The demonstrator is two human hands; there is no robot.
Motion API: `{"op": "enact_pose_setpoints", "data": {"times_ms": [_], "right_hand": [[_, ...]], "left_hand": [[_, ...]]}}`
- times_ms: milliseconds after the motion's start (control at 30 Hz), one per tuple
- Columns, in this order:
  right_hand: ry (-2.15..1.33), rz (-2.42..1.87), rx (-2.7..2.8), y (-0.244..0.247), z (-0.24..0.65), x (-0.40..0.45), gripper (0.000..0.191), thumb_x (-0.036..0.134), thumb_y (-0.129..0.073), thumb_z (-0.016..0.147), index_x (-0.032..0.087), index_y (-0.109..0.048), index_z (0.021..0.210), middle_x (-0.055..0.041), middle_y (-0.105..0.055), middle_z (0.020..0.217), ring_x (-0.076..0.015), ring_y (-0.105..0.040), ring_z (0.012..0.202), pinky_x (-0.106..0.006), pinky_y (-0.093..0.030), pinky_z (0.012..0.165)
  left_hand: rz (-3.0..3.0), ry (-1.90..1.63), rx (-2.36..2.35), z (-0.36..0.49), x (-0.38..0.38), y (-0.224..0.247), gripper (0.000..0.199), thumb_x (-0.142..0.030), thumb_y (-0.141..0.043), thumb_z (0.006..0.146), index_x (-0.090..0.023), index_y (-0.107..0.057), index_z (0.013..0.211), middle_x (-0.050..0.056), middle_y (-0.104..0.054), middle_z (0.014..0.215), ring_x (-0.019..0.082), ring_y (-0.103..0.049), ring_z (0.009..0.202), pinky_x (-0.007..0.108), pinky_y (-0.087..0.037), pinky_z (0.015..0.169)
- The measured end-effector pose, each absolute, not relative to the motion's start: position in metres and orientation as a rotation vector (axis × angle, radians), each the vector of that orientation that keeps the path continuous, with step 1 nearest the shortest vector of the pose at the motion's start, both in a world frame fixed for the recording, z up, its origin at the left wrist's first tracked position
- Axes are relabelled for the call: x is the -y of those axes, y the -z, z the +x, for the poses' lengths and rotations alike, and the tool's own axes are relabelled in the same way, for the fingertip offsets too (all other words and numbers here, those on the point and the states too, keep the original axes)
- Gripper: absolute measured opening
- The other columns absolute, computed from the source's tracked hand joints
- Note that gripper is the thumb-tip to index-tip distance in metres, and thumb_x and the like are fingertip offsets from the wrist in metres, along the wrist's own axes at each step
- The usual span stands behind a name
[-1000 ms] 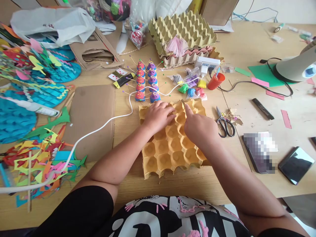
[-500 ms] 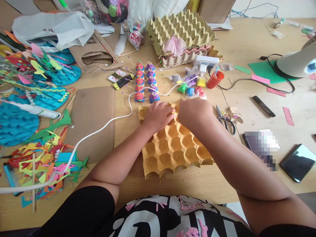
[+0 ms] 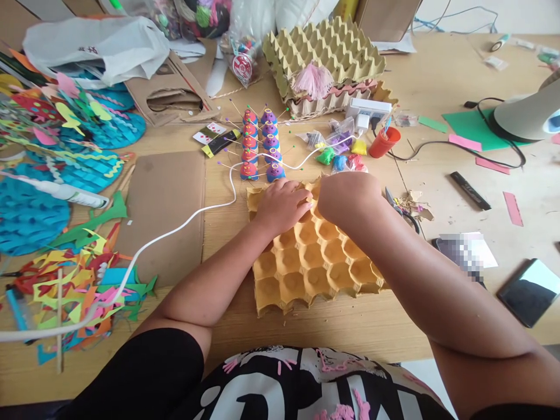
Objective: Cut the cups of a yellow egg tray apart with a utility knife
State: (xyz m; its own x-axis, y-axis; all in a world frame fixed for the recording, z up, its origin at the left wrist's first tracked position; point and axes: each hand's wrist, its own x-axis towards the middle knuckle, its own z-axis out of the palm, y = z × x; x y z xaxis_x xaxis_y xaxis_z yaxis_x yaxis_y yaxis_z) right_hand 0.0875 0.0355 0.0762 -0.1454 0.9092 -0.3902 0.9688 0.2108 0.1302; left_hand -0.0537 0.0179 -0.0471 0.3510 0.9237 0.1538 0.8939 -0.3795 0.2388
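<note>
A yellow-brown cardboard egg tray (image 3: 315, 277) lies in front of me on the wooden table, its hollows facing up. My left hand (image 3: 282, 207) grips the tray near its far left edge, fingers bent over it and thumb pointing right. Close beside it, my right hand (image 3: 350, 195) is closed at the far edge of the same tray, with its fingertips hidden behind the fist. Just beyond the tray stand two rows of painted egg-cup figures, red ones (image 3: 249, 170) and purple ones (image 3: 275, 171), with pin-like feelers.
A white cable (image 3: 184, 224) crosses the table on the left, past flat cardboard (image 3: 161, 216) and paper scraps (image 3: 74, 291). Scissors (image 3: 409, 219), a red cup (image 3: 385, 143) and a dark phone (image 3: 530, 291) lie to the right. Stacked egg trays (image 3: 324, 52) stand behind.
The right forearm and fist have shifted slightly to the right, now covering more of the scissors. Both hands stay at the far edge of the egg tray.
</note>
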Motion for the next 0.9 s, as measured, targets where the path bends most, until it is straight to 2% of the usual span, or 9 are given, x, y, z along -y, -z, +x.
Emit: {"op": "enact_pose_setpoints", "data": {"times_ms": [200,367,433,500,567,667,800,900], "right_hand": [[0.112,1.629,-2.084,-0.069,0.083,-0.049,0.053,0.051,-0.059,0.098,0.025,-0.071,0.143,-0.0177,-0.08,0.115,-0.0348,-0.075,0.108,-0.045,-0.058,0.083],[0.118,1.629,-2.07,-0.066,0.081,-0.054,0.037,0.032,-0.065,0.095,0.024,-0.08,0.128,-0.0166,-0.079,0.12,-0.0334,-0.075,0.11,-0.044,-0.057,0.087],[0.099,1.611,-2.078,-0.067,0.083,-0.048,0.04,0.028,-0.064,0.095,0.022,-0.077,0.132,-0.0167,-0.079,0.121,-0.0323,-0.075,0.109,-0.041,-0.057,0.085],[0.078,1.602,-2.078,-0.069,0.086,-0.038,0.051,0.025,-0.062,0.094,0.02,-0.069,0.145,-0.0172,-0.08,0.121,-0.0307,-0.075,0.108,-0.037,-0.057,0.08],[0.074,1.626,-2.069,-0.068,0.091,-0.027,0.069,0.023,-0.06,0.094,0.013,-0.052,0.161,-0.0203,-0.08,0.119,-0.0303,-0.076,0.105,-0.034,-0.056,0.075],[0.115,1.695,-2.038,-0.065,0.098,-0.011,0.079,0.019,-0.053,0.096,0.015,-0.031,0.172,-0.0189,-0.081,0.112,-0.0276,-0.077,0.097,-0.033,-0.053,0.07],[0.153,1.726,-2.033,-0.062,0.1,-0.001,0.078,0.018,-0.046,0.099,0.018,-0.023,0.174,-0.0182,-0.081,0.11,-0.0255,-0.077,0.097,-0.032,-0.052,0.07],[0.14,1.691,-2.02,-0.064,0.097,-0.004,0.081,0.018,-0.048,0.097,0.018,-0.023,0.174,-0.018,-0.081,0.116,-0.0267,-0.077,0.101,-0.033,-0.054,0.071]], "left_hand": [[2.476,-0.391,-1.669,-0.054,-0.019,0.046,0.027,-0.041,-0.056,0.106,-0.03,-0.074,0.122,0.007,-0.069,0.135,0.033,-0.056,0.126,0.048,-0.047,0.106],[2.482,-0.41,-1.663,-0.054,-0.019,0.047,0.026,-0.041,-0.057,0.106,-0.029,-0.075,0.121,0.007,-0.07,0.136,0.033,-0.057,0.126,0.049,-0.047,0.107],[2.481,-0.421,-1.674,-0.054,-0.019,0.047,0.026,-0.041,-0.057,0.106,-0.029,-0.075,0.12,0.007,-0.07,0.137,0.033,-0.057,0.126,0.048,-0.048,0.107],[2.484,-0.426,-1.684,-0.053,-0.018,0.047,0.026,-0.041,-0.057,0.106,-0.029,-0.076,0.12,0.007,-0.07,0.136,0.032,-0.058,0.126,0.047,-0.048,0.106],[2.475,-0.427,-1.693,-0.052,-0.018,0.046,0.026,-0.04,-0.058,0.105,-0.029,-0.077,0.119,0.007,-0.07,0.134,0.032,-0.058,0.126,0.046,-0.048,0.106],[2.435,-0.441,-1.703,-0.051,-0.018,0.045,0.026,-0.041,-0.06,0.104,-0.03,-0.077,0.12,0.008,-0.07,0.133,0.031,-0.057,0.129,0.046,-0.047,0.109],[2.41,-0.455,-1.692,-0.052,-0.019,0.046,0.029,-0.044,-0.062,0.103,-0.03,-0.077,0.123,0.008,-0.069,0.135,0.031,-0.055,0.131,0.046,-0.046,0.11],[2.417,-0.456,-1.689,-0.052,-0.019,0.047,0.028,-0.043,-0.061,0.103,-0.03,-0.077,0.122,0.008,-0.07,0.133,0.031,-0.056,0.128,0.046,-0.047,0.108]]}}
